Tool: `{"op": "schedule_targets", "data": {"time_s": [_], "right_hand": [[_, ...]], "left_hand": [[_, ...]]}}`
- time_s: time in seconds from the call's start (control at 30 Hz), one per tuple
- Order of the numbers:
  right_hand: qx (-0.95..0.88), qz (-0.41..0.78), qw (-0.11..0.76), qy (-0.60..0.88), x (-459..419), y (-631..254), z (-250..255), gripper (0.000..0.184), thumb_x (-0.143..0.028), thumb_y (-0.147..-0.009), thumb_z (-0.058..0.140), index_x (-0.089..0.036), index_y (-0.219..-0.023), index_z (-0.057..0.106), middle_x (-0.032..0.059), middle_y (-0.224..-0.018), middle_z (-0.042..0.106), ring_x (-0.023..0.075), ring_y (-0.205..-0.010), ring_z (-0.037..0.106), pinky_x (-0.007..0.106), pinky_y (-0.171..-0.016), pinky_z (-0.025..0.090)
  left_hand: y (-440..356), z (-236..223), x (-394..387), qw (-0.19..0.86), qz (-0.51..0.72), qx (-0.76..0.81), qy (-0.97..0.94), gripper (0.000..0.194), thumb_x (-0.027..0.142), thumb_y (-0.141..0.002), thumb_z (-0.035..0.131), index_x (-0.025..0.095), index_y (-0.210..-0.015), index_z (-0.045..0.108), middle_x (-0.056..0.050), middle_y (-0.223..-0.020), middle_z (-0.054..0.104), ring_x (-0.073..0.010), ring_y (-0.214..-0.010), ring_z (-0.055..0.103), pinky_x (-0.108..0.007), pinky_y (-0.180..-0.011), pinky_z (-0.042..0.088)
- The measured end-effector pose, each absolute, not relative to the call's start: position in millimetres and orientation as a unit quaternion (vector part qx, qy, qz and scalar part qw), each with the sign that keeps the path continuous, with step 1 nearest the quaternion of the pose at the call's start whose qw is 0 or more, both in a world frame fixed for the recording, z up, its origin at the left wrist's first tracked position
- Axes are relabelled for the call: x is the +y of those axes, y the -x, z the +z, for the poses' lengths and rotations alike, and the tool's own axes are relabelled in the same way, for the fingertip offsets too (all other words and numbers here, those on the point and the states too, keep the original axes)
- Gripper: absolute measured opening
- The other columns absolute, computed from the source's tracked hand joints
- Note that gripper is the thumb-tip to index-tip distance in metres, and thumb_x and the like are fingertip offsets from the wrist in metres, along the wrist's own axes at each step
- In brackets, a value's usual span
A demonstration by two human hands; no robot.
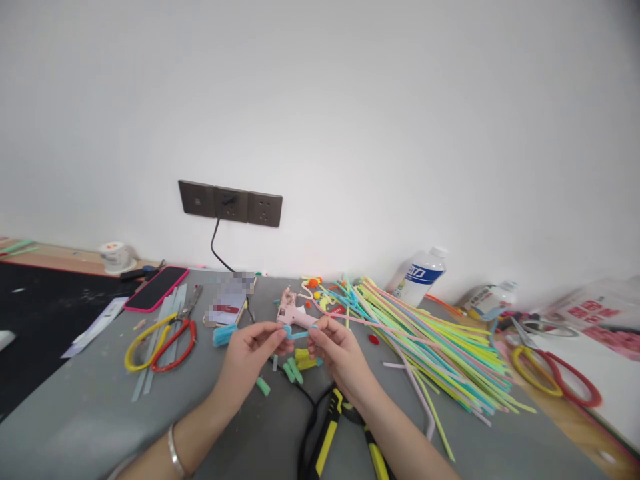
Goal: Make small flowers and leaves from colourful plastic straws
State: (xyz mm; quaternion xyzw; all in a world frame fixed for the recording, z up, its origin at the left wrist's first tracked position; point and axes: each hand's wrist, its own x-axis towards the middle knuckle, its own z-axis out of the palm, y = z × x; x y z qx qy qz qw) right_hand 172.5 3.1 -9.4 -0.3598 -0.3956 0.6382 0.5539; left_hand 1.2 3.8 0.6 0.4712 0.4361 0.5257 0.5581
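My left hand (251, 353) and my right hand (336, 350) meet over the grey table (80, 407), both pinching a short light-blue pipe cleaner piece (299, 333) between their fingertips. The left wrist wears a silver bracelet (175, 451). Just behind the hands lies a pink glue gun (293, 313). A fuzzy blue tuft (223, 335) sits left of the left hand. Short green and yellow cut pieces (296, 365) lie under the hands.
A big pile of coloured pipe cleaners (425, 333) spreads to the right. Yellow and red scissors (160, 340) and a pink-cased phone (156, 288) lie left. Yellow-handled pliers (345, 433) and a black cable are near me. Two bottles (421, 275) stand by the wall under the sockets (230, 203).
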Motion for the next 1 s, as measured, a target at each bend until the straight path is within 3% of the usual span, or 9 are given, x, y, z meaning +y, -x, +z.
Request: {"op": "schedule_targets", "data": {"time_s": [0.17, 0.3, 0.5, 0.7, 1.0], "right_hand": [[-0.422, 0.604, 0.565, 0.371, 6, -174, -13, 0.029, -0.041, -0.069, 0.082, -0.018, -0.074, 0.064, -0.0012, -0.066, 0.067, 0.0121, -0.058, 0.061, 0.024, -0.058, 0.05], [-0.423, 0.604, 0.563, 0.372, 6, -175, -12, 0.027, -0.041, -0.07, 0.081, -0.018, -0.077, 0.068, -0.0001, -0.067, 0.068, 0.0136, -0.064, 0.063, 0.024, -0.061, 0.051], [-0.434, 0.616, 0.543, 0.372, 5, -177, -9, 0.029, -0.044, -0.073, 0.078, -0.018, -0.072, 0.066, 0.0003, -0.066, 0.069, 0.0115, -0.057, 0.061, 0.023, -0.058, 0.049], [-0.446, 0.612, 0.537, 0.372, 4, -178, -10, 0.033, -0.046, -0.074, 0.076, -0.017, -0.068, 0.061, -0.0018, -0.06, 0.064, 0.0096, -0.053, 0.056, 0.021, -0.053, 0.045], [-0.457, 0.591, 0.528, 0.403, 5, -177, -12, 0.041, -0.051, -0.071, 0.075, -0.018, -0.061, 0.054, -0.0041, -0.053, 0.055, 0.0086, -0.047, 0.047, 0.02, -0.047, 0.038]], "left_hand": [[1, 0, 4, 0.569, 0.527, 0.424, -0.467, 0.039, 0.052, -0.071, 0.073, 0.014, -0.079, 0.073, -0.008, -0.068, 0.076, -0.0222, -0.062, 0.072, -0.032, -0.062, 0.06], [1, -1, 6, 0.586, 0.514, 0.429, -0.457, 0.038, 0.049, -0.067, 0.078, 0.013, -0.079, 0.073, -0.008, -0.07, 0.076, -0.0208, -0.061, 0.071, -0.03, -0.061, 0.06], [2, -2, 10, 0.59, 0.516, 0.431, -0.447, 0.033, 0.045, -0.066, 0.08, 0.015, -0.073, 0.071, -0.004, -0.065, 0.075, -0.0166, -0.058, 0.069, -0.024, -0.058, 0.058], [2, -1, 9, 0.542, 0.517, 0.434, -0.5, 0.025, 0.04, -0.069, 0.076, 0.016, -0.071, 0.068, -0.001, -0.061, 0.073, -0.0168, -0.058, 0.069, -0.023, -0.057, 0.057], [9, -18, 8, 0.459, 0.51, 0.414, -0.598, 0.016, 0.034, -0.082, 0.066, 0.019, -0.08, 0.07, -0.001, -0.072, 0.074, -0.0197, -0.07, 0.073, -0.026, -0.067, 0.059]]}}
